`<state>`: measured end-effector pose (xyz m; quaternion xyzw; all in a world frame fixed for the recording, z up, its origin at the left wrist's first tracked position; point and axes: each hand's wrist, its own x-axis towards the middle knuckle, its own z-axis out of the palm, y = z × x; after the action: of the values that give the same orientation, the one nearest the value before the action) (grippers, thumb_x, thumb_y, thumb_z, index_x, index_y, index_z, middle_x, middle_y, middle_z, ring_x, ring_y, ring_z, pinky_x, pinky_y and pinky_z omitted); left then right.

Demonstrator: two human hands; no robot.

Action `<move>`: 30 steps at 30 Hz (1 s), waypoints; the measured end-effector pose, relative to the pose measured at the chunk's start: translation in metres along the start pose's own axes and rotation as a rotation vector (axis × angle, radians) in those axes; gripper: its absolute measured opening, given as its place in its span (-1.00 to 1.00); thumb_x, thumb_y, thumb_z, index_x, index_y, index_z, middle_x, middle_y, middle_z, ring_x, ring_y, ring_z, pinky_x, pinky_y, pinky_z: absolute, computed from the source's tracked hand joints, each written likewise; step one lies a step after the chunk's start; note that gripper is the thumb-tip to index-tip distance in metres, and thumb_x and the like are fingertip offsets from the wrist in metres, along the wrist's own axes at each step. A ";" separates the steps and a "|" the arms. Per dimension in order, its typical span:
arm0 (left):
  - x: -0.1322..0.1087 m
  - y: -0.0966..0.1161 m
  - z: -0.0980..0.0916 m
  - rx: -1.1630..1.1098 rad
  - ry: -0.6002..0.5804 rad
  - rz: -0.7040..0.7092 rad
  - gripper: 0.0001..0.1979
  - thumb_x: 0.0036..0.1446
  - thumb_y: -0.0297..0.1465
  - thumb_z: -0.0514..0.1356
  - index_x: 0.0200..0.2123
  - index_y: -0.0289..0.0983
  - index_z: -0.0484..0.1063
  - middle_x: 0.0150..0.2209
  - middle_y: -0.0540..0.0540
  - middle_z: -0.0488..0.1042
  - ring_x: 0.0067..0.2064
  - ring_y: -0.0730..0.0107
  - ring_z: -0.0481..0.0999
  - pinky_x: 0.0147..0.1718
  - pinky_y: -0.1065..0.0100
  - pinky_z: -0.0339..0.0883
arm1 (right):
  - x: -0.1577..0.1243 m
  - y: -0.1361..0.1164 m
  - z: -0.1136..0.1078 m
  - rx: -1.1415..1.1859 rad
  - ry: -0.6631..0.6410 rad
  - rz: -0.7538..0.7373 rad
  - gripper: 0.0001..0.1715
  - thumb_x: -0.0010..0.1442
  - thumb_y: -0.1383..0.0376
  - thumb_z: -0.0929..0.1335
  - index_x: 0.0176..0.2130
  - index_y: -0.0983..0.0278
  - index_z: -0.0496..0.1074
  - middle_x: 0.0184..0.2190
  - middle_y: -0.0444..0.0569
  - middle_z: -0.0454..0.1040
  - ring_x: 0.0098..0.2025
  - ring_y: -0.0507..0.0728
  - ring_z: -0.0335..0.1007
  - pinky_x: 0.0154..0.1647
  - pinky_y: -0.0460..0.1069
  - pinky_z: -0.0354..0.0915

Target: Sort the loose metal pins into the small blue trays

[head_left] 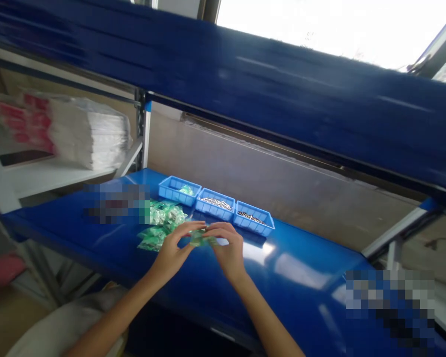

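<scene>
Both of my hands meet over the blue table, pinching a small green-tinted plastic bag (198,238) between them. My left hand (177,246) grips its left side with thumb and fingers. On the other side, my right hand (227,245) has its fingers closed on the bag's right edge. What the bag contains, if anything, is too blurred to tell. Just left of and behind my left hand lies a pile of similar green plastic bags (165,216) with small parts inside.
Behind my hands stand three blue bins: the left bin (168,189) holds some green bags, the middle bin (208,209) silvery pin-like parts, the right bin (258,227) darker ones. A blue shelf beam (223,74) crosses above the table (301,297). Wrapped stacks (96,134) sit at left.
</scene>
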<state>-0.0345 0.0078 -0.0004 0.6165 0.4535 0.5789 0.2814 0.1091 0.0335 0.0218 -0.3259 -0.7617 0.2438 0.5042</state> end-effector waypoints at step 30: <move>0.178 -0.052 -0.049 1.268 -0.012 -0.303 -0.69 -0.03 -0.26 0.03 -0.35 -0.27 0.49 -0.21 -0.22 0.45 -0.05 0.01 0.32 -0.14 0.17 0.18 | 0.006 0.005 0.009 -0.013 -0.069 0.083 -0.74 0.21 0.25 0.18 -0.15 0.16 0.36 -0.26 -0.14 0.36 -0.50 -0.06 0.32 -0.35 -0.10 0.21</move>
<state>-0.1085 0.1794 0.0444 0.5955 0.7874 0.1494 -0.0561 0.1001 0.0404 0.0184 -0.3518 -0.7660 0.2704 0.4652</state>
